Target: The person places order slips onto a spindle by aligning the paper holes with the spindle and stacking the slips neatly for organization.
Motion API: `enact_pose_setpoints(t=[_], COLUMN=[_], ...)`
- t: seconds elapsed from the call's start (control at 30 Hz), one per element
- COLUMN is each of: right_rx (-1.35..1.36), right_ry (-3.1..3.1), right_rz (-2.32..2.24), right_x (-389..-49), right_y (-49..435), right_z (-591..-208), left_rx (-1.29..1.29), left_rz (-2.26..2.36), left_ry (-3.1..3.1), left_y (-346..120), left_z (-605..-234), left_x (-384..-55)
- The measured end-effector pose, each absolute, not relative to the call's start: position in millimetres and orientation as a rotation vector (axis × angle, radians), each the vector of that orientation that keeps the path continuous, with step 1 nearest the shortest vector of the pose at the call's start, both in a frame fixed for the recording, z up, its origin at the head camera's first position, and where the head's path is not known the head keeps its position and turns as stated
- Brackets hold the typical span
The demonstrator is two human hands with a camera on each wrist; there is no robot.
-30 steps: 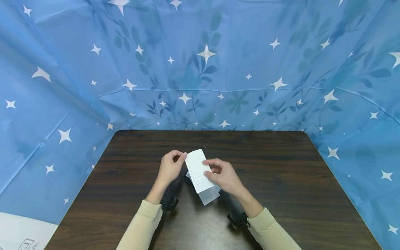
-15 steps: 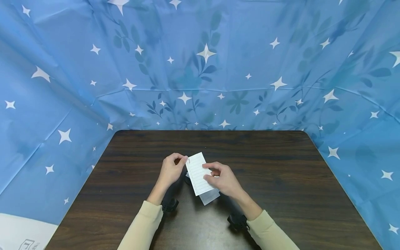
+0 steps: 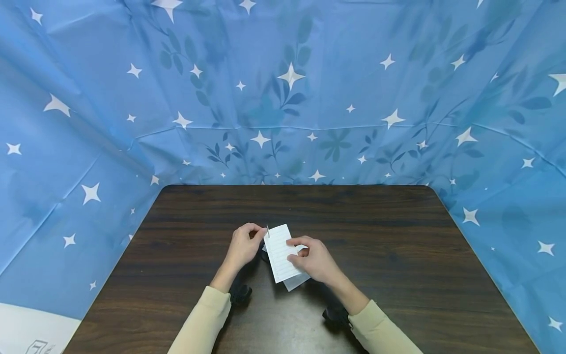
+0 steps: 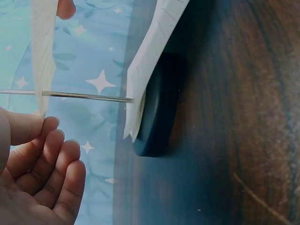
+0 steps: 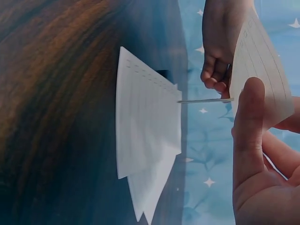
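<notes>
A lined white paper slip (image 3: 277, 253) is held between both hands above a receipt spike. Its thin metal rod (image 4: 89, 96) passes through the slip, with the tip sticking out past it. My left hand (image 3: 242, 247) pinches the slip's far left corner, right beside the rod. On the opposite edge, my right hand (image 3: 315, 258) pinches the slip between thumb and fingers. Below, several paper slips (image 5: 145, 112) lie on the spike's round black base (image 4: 161, 112), fanned at different angles. From the head view the held slip hides most of them and the base.
The dark wood-grain table (image 3: 398, 255) extends around the hands. A blue star-patterned curtain (image 3: 283, 98) hangs behind it. At the lower left, a white printed surface (image 3: 35, 324) shows beyond the table edge. Each wrist wears a black camera (image 3: 240, 294).
Both hands have moved down with the slip, toward the base. More of the rod's tip now shows above the slip, and less of the slips beneath is visible.
</notes>
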State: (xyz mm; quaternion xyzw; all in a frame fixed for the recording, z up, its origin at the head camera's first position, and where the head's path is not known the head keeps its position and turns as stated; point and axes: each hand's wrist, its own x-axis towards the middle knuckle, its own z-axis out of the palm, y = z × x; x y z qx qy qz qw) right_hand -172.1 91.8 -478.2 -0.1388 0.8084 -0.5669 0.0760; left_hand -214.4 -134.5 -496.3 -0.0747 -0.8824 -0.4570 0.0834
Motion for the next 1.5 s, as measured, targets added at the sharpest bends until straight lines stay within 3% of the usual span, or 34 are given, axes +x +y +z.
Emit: enact_pose_setpoints(t=[1.5], right_rx=[-0.424], right_ry=[2.51], right_rz=[-1.439], right_x=[-169.8], right_y=[88.6], right_z=[-508.3], left_rx=[-0.265], left_rz=[-1.117], left_ry=[-2.853], left_y=[-131.9], left_z=[-519.8], left_x=[-216.9])
